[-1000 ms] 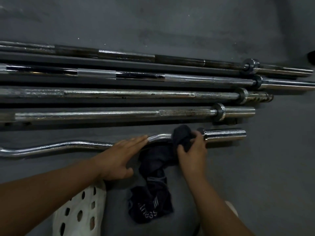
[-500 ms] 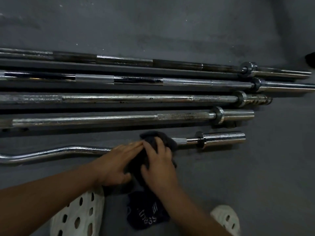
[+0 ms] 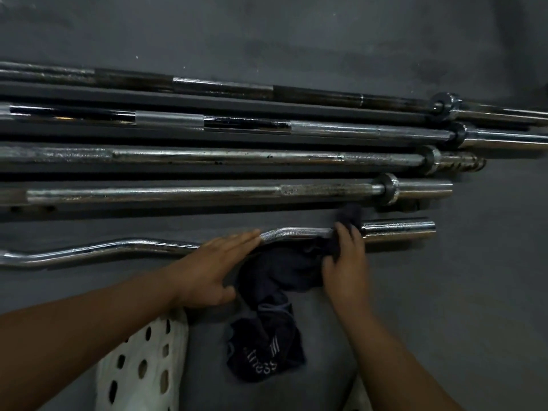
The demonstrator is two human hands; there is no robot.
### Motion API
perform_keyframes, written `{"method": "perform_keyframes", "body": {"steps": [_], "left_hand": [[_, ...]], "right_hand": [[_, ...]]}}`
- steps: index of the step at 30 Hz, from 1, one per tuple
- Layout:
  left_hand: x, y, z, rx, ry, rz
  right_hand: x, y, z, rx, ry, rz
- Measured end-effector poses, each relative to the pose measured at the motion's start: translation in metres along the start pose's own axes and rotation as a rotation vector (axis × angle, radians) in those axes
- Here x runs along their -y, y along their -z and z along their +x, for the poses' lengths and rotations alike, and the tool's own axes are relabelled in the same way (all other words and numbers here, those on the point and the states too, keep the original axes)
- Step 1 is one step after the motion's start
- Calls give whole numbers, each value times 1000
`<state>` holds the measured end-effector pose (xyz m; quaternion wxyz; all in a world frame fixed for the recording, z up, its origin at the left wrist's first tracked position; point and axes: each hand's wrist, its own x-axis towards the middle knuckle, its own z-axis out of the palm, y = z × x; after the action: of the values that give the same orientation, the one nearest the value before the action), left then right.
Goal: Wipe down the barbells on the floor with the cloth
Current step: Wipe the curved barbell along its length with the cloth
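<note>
Broadly, the grey floor (image 3: pixel 296 31) carries four straight barbells (image 3: pixel 207 157) across the upper frame. Below lies the curved barbell (image 3: pixel 118 247). A dark cloth (image 3: pixel 275 268) drapes off its shaft, centre frame, gripped there by the right hand (image 3: pixel 345 256). The left hand (image 3: pixel 213 262) presses flat on the shaft, fingers straight.

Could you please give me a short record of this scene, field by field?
bars: five on the floor, four straight bars beyond one curl bar
in work: curl bar, nearest the person
left: left hand flat on the curl bar, fingers straight
right: right hand grips the cloth on the curl bar near its right end
cloth: dark, bunched over the bar, rest trailing on the floor
footwear: white perforated shoe under the left forearm
</note>
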<state>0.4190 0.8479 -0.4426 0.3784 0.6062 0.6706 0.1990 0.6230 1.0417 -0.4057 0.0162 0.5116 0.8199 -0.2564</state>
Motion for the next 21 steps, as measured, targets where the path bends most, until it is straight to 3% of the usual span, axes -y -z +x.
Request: {"method": "perform_keyframes", "body": {"steps": [1, 2, 5, 7, 10, 12, 15, 17, 19, 21], "left_hand": [[0, -1, 0, 4, 5, 4], [0, -1, 0, 2, 6, 5], [-1, -1, -2, -32, -7, 0], [-1, 1, -1, -33, -14, -6], [0, 1, 0, -6, 5, -16], [-1, 0, 1, -7, 1, -9], [-3, 4, 1, 2, 11, -20], [-3, 4, 1, 21, 25, -21], [-1, 2, 0, 18, 27, -17], [1, -1, 0, 8, 23, -9]], "right_hand": [[8, -5, -9, -32, -78, -6], [25, -14, -22, 5, -43, -33], [51, -32, -45, 301, 404, -84], [33, -22, -28, 337, 493, -77], [-7, -12, -12, 0, 41, 56], [18, -21, -31, -17, -86, 145], [34, -25, -46, 238, 392, 33], [10, -13, -26, 273, 456, 3], [-10, -4, -6, 39, 0, 205], [-1, -5, 2, -157, -545, 719]]}}
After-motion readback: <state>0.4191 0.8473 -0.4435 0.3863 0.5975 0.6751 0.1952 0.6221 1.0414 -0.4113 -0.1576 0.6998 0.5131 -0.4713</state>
